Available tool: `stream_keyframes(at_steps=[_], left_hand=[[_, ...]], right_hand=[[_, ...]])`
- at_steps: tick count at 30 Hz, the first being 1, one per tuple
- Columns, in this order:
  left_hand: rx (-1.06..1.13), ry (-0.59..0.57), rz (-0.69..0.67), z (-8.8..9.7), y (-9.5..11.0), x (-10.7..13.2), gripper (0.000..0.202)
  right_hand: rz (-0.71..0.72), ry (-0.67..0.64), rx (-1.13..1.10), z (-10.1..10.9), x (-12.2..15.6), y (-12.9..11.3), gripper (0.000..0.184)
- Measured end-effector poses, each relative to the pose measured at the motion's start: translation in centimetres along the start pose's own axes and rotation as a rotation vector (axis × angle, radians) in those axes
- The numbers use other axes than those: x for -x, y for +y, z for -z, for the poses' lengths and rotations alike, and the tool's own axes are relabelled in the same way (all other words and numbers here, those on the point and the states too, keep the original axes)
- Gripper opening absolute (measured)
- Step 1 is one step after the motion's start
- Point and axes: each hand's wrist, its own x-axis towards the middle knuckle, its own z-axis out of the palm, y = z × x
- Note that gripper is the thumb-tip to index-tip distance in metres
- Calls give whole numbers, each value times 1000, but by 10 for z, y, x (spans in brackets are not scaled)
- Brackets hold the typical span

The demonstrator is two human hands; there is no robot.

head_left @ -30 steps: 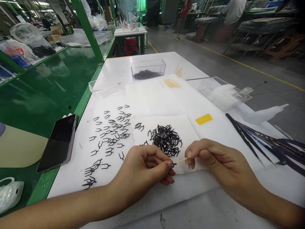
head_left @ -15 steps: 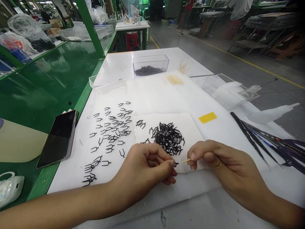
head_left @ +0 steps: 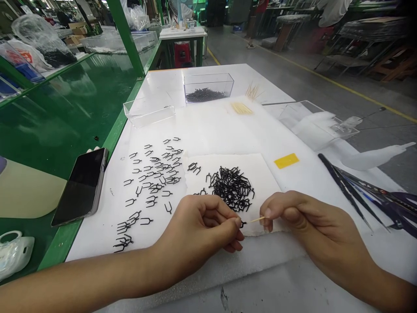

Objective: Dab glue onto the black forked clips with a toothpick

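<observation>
The left hand [head_left: 202, 226] pinches a small black forked clip [head_left: 243, 224] just below the clip pile [head_left: 232, 187]. The right hand [head_left: 293, 217] grips a toothpick [head_left: 256, 219], its tip at that clip, over the white bench [head_left: 208, 126].

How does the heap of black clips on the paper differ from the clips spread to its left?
The heap is tangled and piled on the paper sheet; the spread clips lie flat, mostly apart, on the white table. The heap is compact; the spread clips cover a wider area. Both are black forked pieces.
</observation>
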Motion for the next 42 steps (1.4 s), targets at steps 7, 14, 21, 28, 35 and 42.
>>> stream_keyframes(at_steps=[7, 14, 21, 28, 35, 42], left_hand=[[-26, 11, 4, 1, 1, 0, 13], [-34, 46, -117, 0, -1, 3, 7], [-235, 97, -418, 2, -7, 4, 5], [-388, 107, -613, 4, -6, 5, 13], [-377, 128, -592, 3, -6, 3, 14], [-365, 131, -548, 3, -4, 5, 11]], right_hand=[[-14, 4, -40, -1, -1, 0, 22], [-16, 128, -143, 7, 4, 4, 19], [-32, 105, -159, 7, 3, 4, 18], [3, 67, -133, 0, 3, 1, 21], [12, 41, -163, 0, 3, 4, 21], [-4, 25, -170, 0, 3, 3, 20]])
